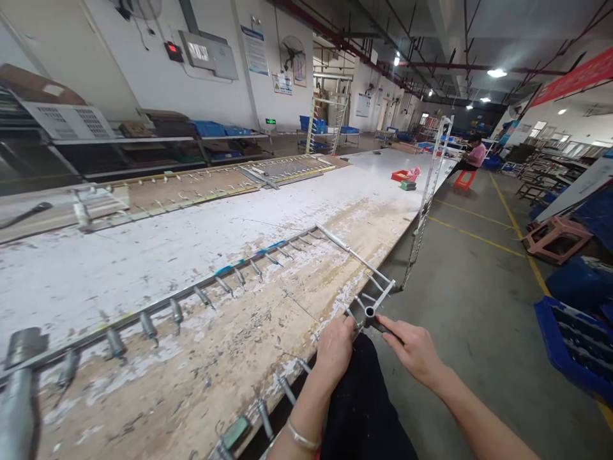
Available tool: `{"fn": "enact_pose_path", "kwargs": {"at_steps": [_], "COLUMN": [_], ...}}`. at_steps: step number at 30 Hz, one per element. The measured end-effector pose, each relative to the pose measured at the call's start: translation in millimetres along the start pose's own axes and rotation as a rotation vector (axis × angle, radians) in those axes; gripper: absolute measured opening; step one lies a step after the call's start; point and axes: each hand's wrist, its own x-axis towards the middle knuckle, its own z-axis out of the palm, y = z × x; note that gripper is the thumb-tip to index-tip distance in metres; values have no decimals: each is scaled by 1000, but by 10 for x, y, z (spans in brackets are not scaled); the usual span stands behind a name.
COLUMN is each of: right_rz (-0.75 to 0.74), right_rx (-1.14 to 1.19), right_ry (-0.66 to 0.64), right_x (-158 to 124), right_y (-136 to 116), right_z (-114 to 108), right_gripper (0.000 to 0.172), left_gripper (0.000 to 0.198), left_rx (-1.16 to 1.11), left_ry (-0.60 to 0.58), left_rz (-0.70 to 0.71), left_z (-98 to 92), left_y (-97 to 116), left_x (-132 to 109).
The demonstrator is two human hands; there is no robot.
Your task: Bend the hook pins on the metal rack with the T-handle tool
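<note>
A long metal frame lies on the worktable, with a row of grey coil-like pieces hanging along its far rail. More such pieces stick out along the near edge. My left hand is closed at the table edge beside the frame's near corner; its fingers hide what they pinch. My right hand is wrapped around the dark handle of a tool with a round, hollow metal head. That head sits beside the frame's short end rail, just right of my left hand.
The worn white worktable runs far ahead. Another frame stands upright at its right edge. A green block lies near me. A red tray is farther along. Blue crates stand right. A seated person is distant.
</note>
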Motion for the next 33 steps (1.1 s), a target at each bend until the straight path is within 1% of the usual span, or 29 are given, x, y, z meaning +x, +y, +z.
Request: {"fn": "enact_pose_path", "kwargs": {"at_steps": [1, 4, 5, 7, 9, 10, 11, 15, 16, 17, 20, 21, 22, 25, 26, 27, 30, 31, 32, 33], "right_rz": [0, -25, -34, -35, -21, -13, -8, -19, -17, -14, -1, 3, 4, -7, -12, -15, -7, 0, 6, 10], "right_rx": [16, 91, 91, 33, -41, -57, -49, 79, 74, 45, -65, -64, -36, 82, 90, 74, -5, -6, 11, 39], "right_ry": [12, 140, 157, 109, 15, -7, 0, 177, 189, 167, 9, -8, 11, 164, 186, 177, 22, -9, -1, 35], "right_x": [5, 21, 23, 21, 17, 17, 18, 29, 29, 28, 25, 25, 24, 16, 12, 8, 7, 12, 18, 24], "right_y": [-1, -17, -24, -34, -46, -54, -63, -88, -84, -75, -37, -27, -20, -11, -8, -4, 11, 14, 15, 13], "right_z": [-14, -49, -47, -26, -8, -7, -12, -28, -20, -10, 0, -7, -17, -19, -6, 11, 38, 31, 18, 4], "right_gripper": [35, 37, 37, 36, 35, 34, 34, 36, 36, 36, 35, 35, 35, 37, 36, 36, 34, 34, 34, 35], "left_gripper": [19, 19, 19, 19, 20, 21, 21, 20, 20, 21, 23, 24, 24, 21, 20, 19, 20, 20, 20, 20], "left_rx": [8, 34, 38, 34, 24, 20, 17, 12, 13, 16, 27, 28, 27, 20, 20, 22, 35, 39, 43, 47], "left_ry": [-6, -15, -14, -16, -24, -28, -31, -22, -19, -18, -19, -18, -19, -27, -31, -36, -34, -29, -22, -17], "left_rz": [-4, -21, -23, -25, -25, -26, -28, -36, -33, -31, -31, -31, -33, -45, -50, -50, -41, -37, -35, -35], "left_z": [0, -2, -3, -7, -15, -20, -25, -33, -31, -28, -24, -26, -30, -44, -45, -42, -19, -10, -2, 3], "left_y": [2, 8, 10, 12, 15, 17, 20, 30, 30, 31, 31, 32, 34, 39, 39, 37, 21, 15, 10, 6], "left_x": [3, 7, 8, 8, 7, 6, 5, -4, -5, -7, -8, -8, -9, -7, -5, -3, 6, 8, 10, 10]}}
